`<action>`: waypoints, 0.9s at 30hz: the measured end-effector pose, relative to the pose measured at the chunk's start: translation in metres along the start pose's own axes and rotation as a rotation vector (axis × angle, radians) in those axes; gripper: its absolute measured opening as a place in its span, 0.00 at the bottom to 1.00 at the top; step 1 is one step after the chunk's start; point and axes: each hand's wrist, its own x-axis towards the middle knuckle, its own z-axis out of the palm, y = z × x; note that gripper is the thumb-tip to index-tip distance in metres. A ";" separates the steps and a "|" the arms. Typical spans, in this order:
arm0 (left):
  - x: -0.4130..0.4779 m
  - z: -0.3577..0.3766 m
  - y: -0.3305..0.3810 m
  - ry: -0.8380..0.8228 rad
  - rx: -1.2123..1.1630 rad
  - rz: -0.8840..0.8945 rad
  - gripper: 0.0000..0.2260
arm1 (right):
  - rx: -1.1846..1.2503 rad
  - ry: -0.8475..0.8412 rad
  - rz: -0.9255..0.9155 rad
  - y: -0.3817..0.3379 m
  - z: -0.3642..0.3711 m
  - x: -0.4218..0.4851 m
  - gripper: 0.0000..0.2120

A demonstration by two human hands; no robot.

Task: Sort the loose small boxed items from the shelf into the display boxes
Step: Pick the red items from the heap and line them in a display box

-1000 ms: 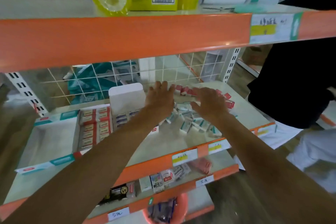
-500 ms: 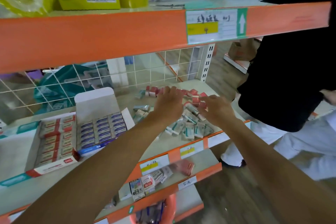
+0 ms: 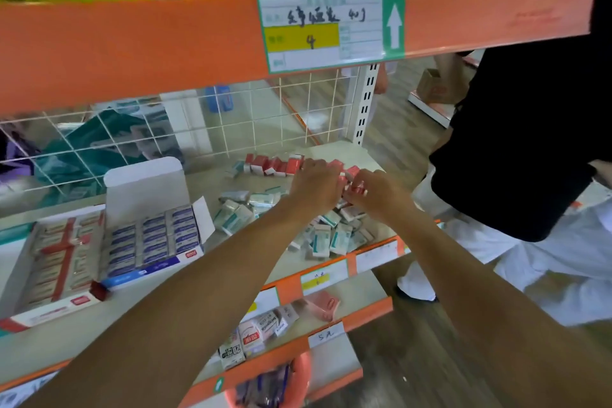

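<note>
Grip: right hand (image 3: 377,192) has its fingertips together on a small red-and-white box (image 3: 358,189), which is lifted just clear of the stock. Left hand (image 3: 316,182) is knuckles-up with fingers curled down, and its tips meet the right hand's at that same box. The back of the hand hides the tips, so I cannot tell whether the left grip holds anything.

Just behind and left of the left hand is a row of small red boxes (image 3: 271,164), standing at the back of the shelf. Below both wrists lies a heap of small teal-and-white boxes (image 3: 328,235), tumbled and reaching the front edge. The loose pieces are too blurred to count.

There are two display boxes, well left of the grip and touching side by side. The white cardboard display box (image 3: 152,238) has its lid flap upright and is packed with blue-labelled boxes in three columns. The red-trimmed cardboard display box (image 3: 56,262) is packed with red-and-white ones.

Surface: a pale shelf board (image 3: 208,184) with an orange front lip carrying small price tags. Behind it is a white wire grid (image 3: 231,129).

Above is an orange rail (image 3: 132,43) with one white price label (image 3: 331,30), handwritten, with a green arrow. The lower shelf (image 3: 361,291) holds mixed small cartons.

Room: wood-plank floor (image 3: 414,358). To the right stands a person in a black top and white trousers (image 3: 530,109).
</note>
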 end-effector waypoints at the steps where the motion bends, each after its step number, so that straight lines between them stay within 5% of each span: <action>1: 0.005 0.003 0.001 -0.003 -0.001 -0.009 0.18 | -0.010 -0.002 0.002 -0.001 0.000 0.001 0.15; 14: 0.021 -0.001 0.015 0.012 -0.109 -0.145 0.13 | 0.080 -0.078 -0.017 -0.002 -0.005 0.008 0.07; 27: -0.017 -0.034 -0.008 -0.008 -0.622 -0.283 0.20 | 0.248 0.059 -0.097 -0.026 -0.014 -0.012 0.13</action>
